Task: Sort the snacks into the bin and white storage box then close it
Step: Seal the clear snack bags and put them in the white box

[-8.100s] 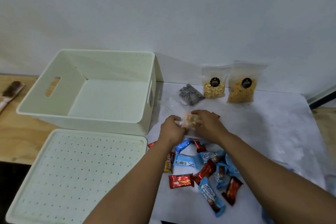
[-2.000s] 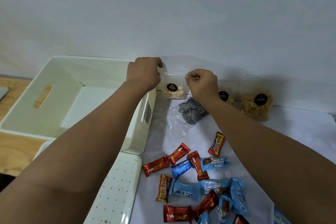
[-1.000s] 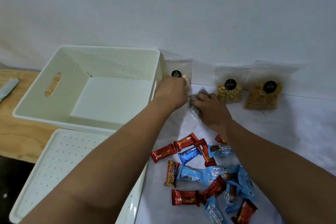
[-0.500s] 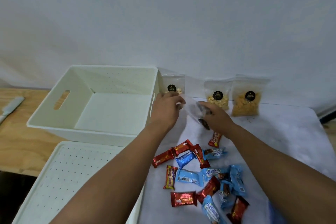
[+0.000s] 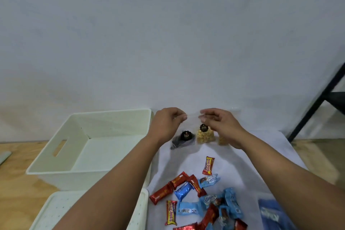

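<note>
My left hand and my right hand each pinch a top corner of a clear bag of dark swirled snacks. It hangs between them with a black label, just right of the white storage box, whose inside shows nothing. The box's dotted lid lies flat in front of it. A clear bag of yellow snacks stands against the wall behind my hands. Another bag is mostly hidden by my right wrist. Several red and blue wrapped candy bars lie scattered on the white cloth.
A wooden tabletop lies under the box, with a grey object at its left edge. A blue packet lies at the lower right. A black metal frame leans at the far right. The white wall stands close behind.
Both hands have lifted the dark snack bag off the cloth and hold it up by its top edge. The view has tilted upward toward the wall.
</note>
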